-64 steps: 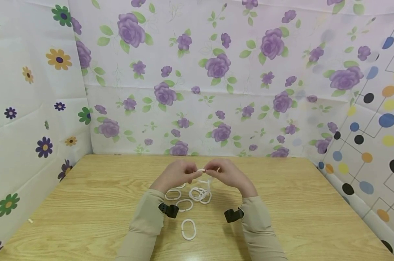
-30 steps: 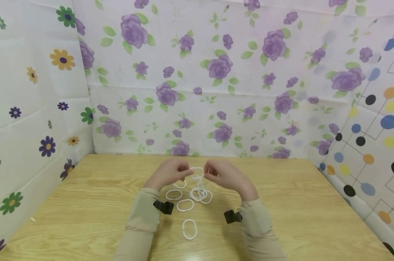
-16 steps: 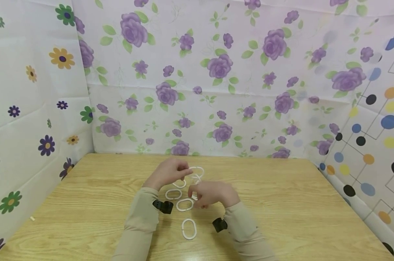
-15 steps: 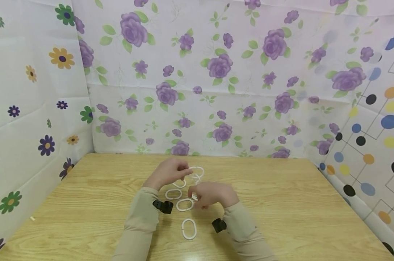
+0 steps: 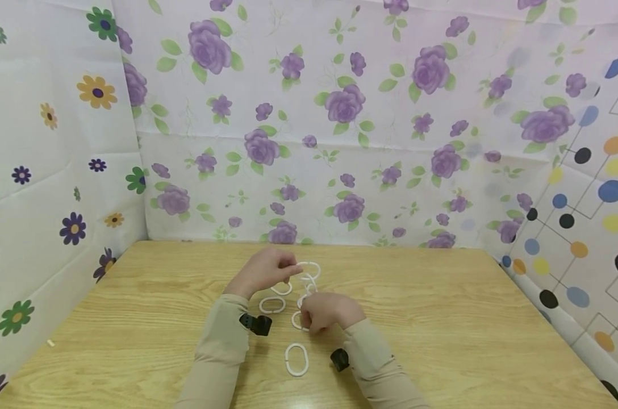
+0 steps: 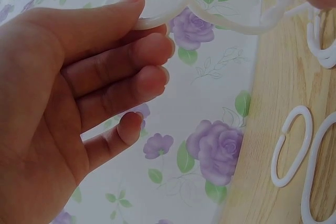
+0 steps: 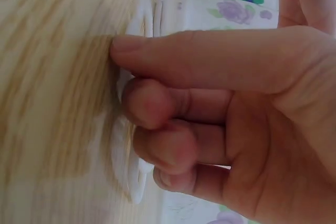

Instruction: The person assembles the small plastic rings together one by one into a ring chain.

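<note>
My left hand [image 5: 265,272] is raised and pinches a white plastic chain link [image 6: 157,22] between thumb and index finger. Joined to it, more links [image 6: 226,25] hang down as a chain toward the table. Lower and nearer, my right hand [image 5: 328,311] is down at the tabletop, its fingers curled. Its thumb and index finger pinch a loose white link [image 5: 293,322], partly hidden behind the fingers in the head view. In the right wrist view, white links [image 7: 137,187] show behind the fingertips. The lower end of the chain is partly covered by the right hand.
Loose oval links lie on the wooden table [image 5: 442,329]: one near the front [image 5: 307,360], one left of the chain [image 5: 272,312], another [image 5: 283,293] below the left fingers. A small pale piece [image 5: 50,343] lies at the left edge. Patterned cloth [image 5: 309,193] hangs behind.
My right hand has let go of the raised link, come down toward me and taken hold of a loose link, which has shifted slightly right. The left hand keeps holding the chain.
</note>
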### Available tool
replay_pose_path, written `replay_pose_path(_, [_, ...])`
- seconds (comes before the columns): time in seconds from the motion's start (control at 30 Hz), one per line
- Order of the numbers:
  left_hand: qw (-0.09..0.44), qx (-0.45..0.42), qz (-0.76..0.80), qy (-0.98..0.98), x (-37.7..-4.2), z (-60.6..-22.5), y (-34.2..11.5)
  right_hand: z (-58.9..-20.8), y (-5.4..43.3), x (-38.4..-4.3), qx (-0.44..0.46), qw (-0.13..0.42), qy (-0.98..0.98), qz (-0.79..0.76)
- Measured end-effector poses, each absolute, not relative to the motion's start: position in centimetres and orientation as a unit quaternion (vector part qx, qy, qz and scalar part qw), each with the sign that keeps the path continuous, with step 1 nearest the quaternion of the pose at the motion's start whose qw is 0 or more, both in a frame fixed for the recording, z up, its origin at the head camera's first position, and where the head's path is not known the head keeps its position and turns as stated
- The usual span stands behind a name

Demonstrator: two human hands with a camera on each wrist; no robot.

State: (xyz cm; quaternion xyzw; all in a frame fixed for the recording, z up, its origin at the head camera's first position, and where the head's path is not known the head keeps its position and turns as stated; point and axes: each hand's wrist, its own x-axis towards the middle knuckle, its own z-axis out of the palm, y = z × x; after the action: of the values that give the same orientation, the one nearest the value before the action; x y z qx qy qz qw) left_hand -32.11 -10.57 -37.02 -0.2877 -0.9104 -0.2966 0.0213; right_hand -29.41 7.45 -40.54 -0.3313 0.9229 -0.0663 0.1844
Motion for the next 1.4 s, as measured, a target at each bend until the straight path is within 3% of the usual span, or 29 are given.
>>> replay_pose_path(0.47, [0.024, -0.292, -0.300, -0.908, -32.3, -37.2, -10.4, -37.7, 9.9, -30.0, -0.466, 0.146, 0.855, -0.174])
replay_pose_path(0.9, [0.021, -0.291, -0.291, -0.911, -32.3, -37.3, -10.2, -36.0, 13.0, -30.1, -0.404, 0.060, 0.877, -0.255])
replay_pose_path(1.4, [0.029, -0.332, -0.270, -0.903, -32.1, -37.3, -9.9, -35.9, 13.2, -30.3, -0.361, -0.062, 0.882, -0.295])
